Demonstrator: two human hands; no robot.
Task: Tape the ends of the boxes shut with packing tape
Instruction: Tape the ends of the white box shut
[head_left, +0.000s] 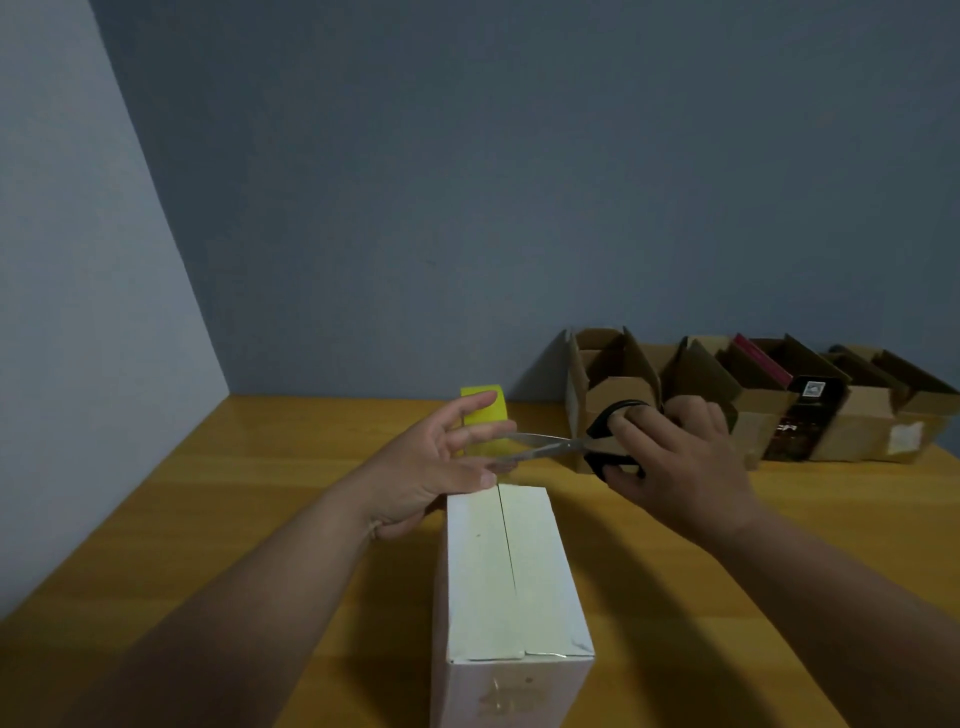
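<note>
White box (506, 582) lying lengthwise on the table (208, 519), seam up; left hand (441, 467) steadying its far end, fingers spread, seemingly tensioning tape toward the yellow roll (485, 408); right hand (675, 467) gripping scissors (576, 447), blades open beside left fingertips, risking a nick or a skewed cut.

White box (506, 577) lies lengthwise on wooden table, top flaps closed (centre seam visible); yellow tape roll (485, 410) stands behind its far end.
</note>
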